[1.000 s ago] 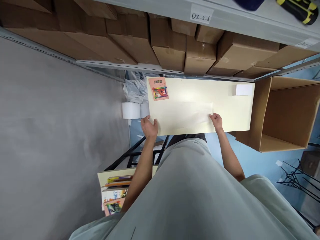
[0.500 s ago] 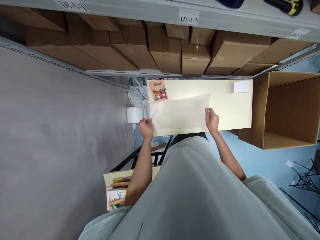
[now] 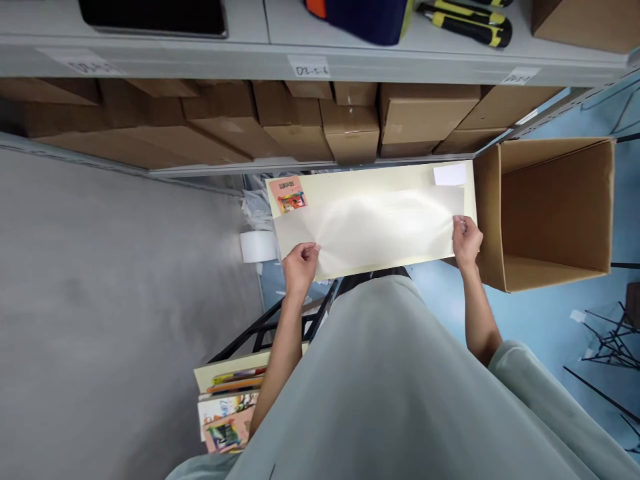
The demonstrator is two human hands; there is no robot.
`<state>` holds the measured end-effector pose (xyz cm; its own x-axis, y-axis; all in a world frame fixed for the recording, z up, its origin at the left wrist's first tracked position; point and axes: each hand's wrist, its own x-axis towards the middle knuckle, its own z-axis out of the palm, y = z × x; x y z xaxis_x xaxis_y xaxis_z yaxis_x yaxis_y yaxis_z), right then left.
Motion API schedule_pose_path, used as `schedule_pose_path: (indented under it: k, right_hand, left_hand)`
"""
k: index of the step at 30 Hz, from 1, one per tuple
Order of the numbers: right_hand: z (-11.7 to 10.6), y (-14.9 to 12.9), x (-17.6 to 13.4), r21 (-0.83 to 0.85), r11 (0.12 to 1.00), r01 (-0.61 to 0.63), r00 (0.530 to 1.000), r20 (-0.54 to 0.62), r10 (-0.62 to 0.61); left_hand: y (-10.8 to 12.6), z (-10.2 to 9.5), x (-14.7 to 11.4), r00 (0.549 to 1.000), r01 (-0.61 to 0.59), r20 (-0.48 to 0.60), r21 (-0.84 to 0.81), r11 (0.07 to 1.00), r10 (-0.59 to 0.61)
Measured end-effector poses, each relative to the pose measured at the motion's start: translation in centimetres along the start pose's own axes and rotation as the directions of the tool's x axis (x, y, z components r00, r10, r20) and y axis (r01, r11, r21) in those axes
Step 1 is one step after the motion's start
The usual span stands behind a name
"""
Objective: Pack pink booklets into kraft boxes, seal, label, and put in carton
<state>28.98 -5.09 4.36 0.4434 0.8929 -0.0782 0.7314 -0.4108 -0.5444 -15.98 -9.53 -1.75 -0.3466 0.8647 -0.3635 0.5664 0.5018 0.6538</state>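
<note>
A long, pale, thin sheet (image 3: 385,227) stretches over the cream board (image 3: 350,181) in front of me. My left hand (image 3: 301,267) pinches the near edge of this sheet toward its left part. At its right end, my right hand (image 3: 467,239) grips the sheet between thumb and fingers. A pink booklet (image 3: 289,193) with a colourful picture lies at the board's far left corner, its lower part covered by the sheet. Near the far right corner sits a small white block (image 3: 450,175), just beyond the sheet's edge.
Cardboard boxes (image 3: 353,130) fill the shelf ahead. Above, the shelf top holds yellow-black cutters (image 3: 470,25) and a dark tablet-like object (image 3: 155,15). An open carton (image 3: 555,213) stands right. A white roll (image 3: 259,247) is at left, books (image 3: 227,410) at lower left.
The sheet has been drawn out to the right, its right end moving with my right hand toward the white block. My left hand now grips further in from the sheet's left end.
</note>
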Motion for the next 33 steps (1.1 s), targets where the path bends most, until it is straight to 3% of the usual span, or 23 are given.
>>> schedule_pose_path:
  k: [5,9,14,20,24,27,29,33]
  right_hand:
    - [-1.6,4.7,3.1,-0.051,0.999,-0.008,1.0,0.019,0.009]
    - [0.4,8.3,5.3,-0.103,0.994,-0.041,0.993,0.108,0.052]
    - [3.8,12.5,6.9,-0.167,0.971,-0.169,0.955,0.218,0.203]
    - [5.2,15.3,7.6,-0.188,0.941,-0.282,0.923,0.215,0.319]
    - [5.5,14.0,7.0,-0.186,0.969,-0.162,0.97,0.149,0.191]
    - [6.7,11.2,5.6,-0.151,0.989,0.008,0.973,0.23,0.028]
    - [8.0,8.7,4.1,-0.084,0.992,0.097,0.929,0.364,-0.06]
    - [11.2,3.5,0.6,-0.002,0.972,0.235,0.755,0.63,-0.181]
  left_hand:
    - [3.1,4.1,0.1,0.997,-0.005,0.076,0.082,0.997,-0.002]
    - [3.8,8.1,0.6,0.99,0.045,0.123,0.14,0.989,-0.063]
    - [3.2,12.4,1.5,0.977,0.1,0.167,0.205,0.974,-0.136]
    - [2.6,15.7,1.7,0.95,0.145,0.232,0.263,0.954,-0.209]
    - [2.9,16.6,1.5,0.945,0.152,0.241,0.271,0.951,-0.22]
    - [2.8,16.9,1.4,0.942,0.15,0.254,0.259,0.954,-0.217]
    - [2.5,16.9,1.4,0.94,0.149,0.267,0.244,0.958,-0.214]
    - [1.6,16.9,1.4,0.936,0.146,0.291,0.195,0.97,-0.199]
